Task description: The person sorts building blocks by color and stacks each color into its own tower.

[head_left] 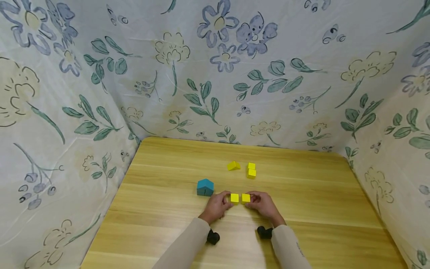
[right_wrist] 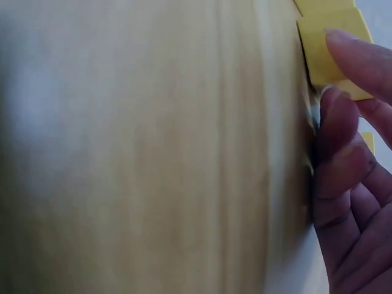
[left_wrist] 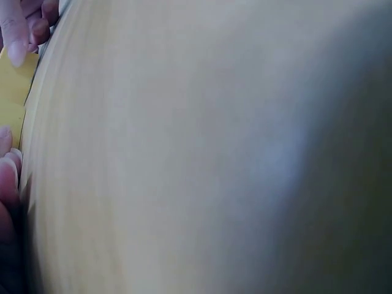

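In the head view my left hand [head_left: 216, 206] pinches a yellow cube [head_left: 234, 198] by its left side. My right hand [head_left: 264, 205] holds a second yellow cube [head_left: 246, 198] by its right side. A narrow gap parts the two cubes, which are low over or on the table; contact with it cannot be told. Close up in the right wrist view, the thumb [right_wrist: 362, 61] presses on the face of a yellow cube [right_wrist: 324, 52]. At the left edge of the left wrist view, fingertips touch yellow blocks [left_wrist: 13, 79]. Left of my left hand stands a blue house-shaped block or pair of blocks [head_left: 205, 187].
Behind the hands lie a yellow triangular block [head_left: 233, 166] and two more yellow cubes [head_left: 251, 173], one just behind the other. The wooden table [head_left: 161, 224] meets floral cloth [head_left: 208, 74] at the back and sides. Black wrist devices [head_left: 264, 232] sit under both sleeves.
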